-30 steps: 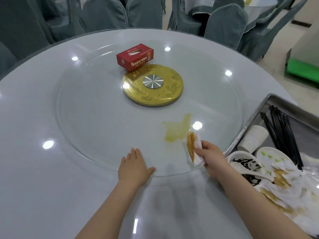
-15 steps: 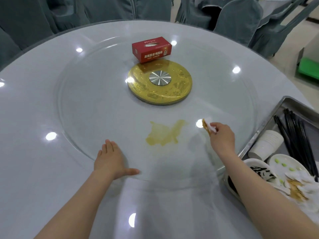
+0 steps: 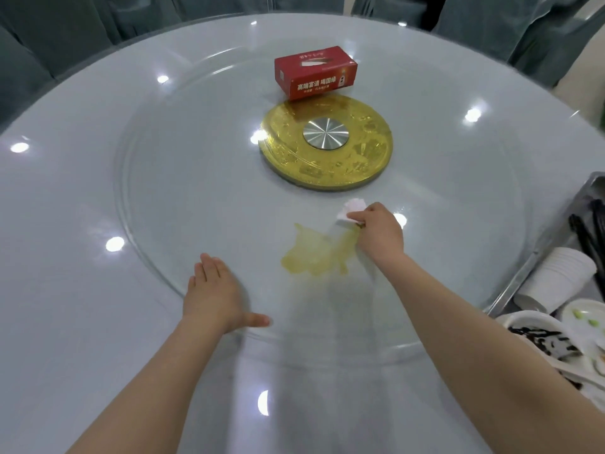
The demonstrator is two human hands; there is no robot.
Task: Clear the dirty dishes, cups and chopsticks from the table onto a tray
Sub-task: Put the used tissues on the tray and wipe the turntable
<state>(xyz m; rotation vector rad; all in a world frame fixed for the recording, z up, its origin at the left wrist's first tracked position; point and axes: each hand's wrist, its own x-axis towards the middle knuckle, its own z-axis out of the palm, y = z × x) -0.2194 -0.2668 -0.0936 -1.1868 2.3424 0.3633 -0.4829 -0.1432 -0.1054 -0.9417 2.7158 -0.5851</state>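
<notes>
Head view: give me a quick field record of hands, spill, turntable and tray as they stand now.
left hand: flat, fingers straight, on the glass turntable rim
right hand: grips a crumpled tissue at the spill's far right edge
spill: yellow smear on the glass, not wiped up
tissue box: red, behind the gold hub
tray: at right; holds stacked paper cups, black chopsticks, dirty dishes

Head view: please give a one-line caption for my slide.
Right hand holds a crumpled tissue at a yellow spill on the glass turntable; left hand rests flat on its edge.
</notes>
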